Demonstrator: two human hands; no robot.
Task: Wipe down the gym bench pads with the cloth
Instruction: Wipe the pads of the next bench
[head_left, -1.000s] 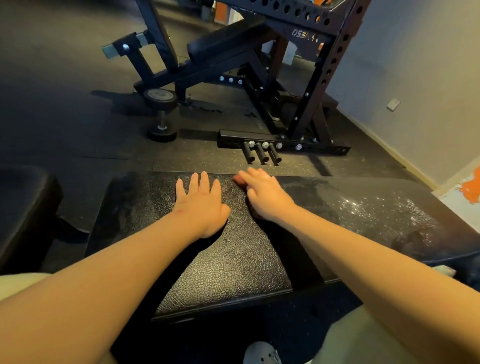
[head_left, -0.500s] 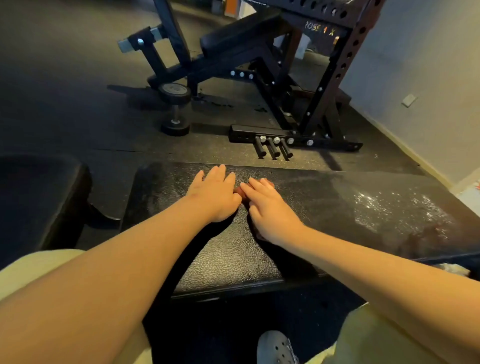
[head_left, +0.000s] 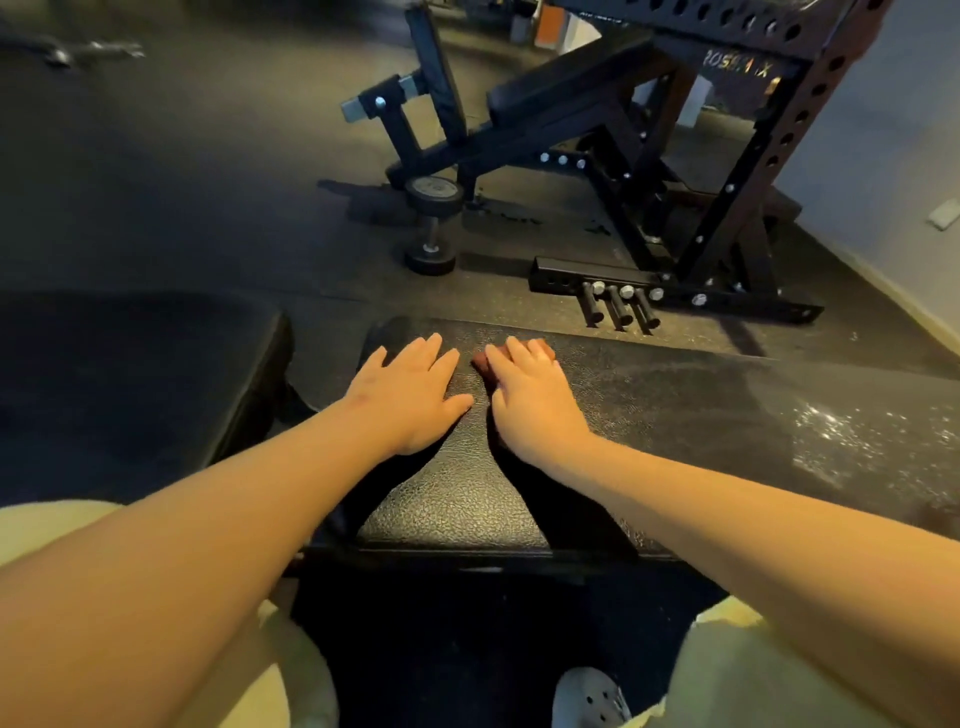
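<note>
Left grip: Your left grip (head_left: 410, 395) lies palm down on the table (head_left: 457, 499). The fingers are straight and slightly spread, released and holding nothing.
Right grip: Your right grip (head_left: 530, 400) also lies palm down on the table, just beside the left one. The fingers are straight, not clenched, and press flat on the cloth (head_left: 542, 346).
Cloth: A reddish-brown cloth lies on the table close to its far edge, almost wholly covered by your right fingers. Only small patches show, one past the fingertips and one beside the index finger, towards the left grip but apart from it.
Table: A black pad with a pebbled surface runs across in front of you. Both forearms cross its near edge.
Specks: Pale glinting specks (head_left: 852, 431) are scattered over the table's right part, well apart from both hands.
Second pad: Another black pad (head_left: 130, 374) sits off the table's left end, with a gap between them.
Beyond the table's far edge: A dumbbell (head_left: 432, 223) stands on the floor, and a black steel rack (head_left: 727, 208) stands beyond the table's far right.
</note>
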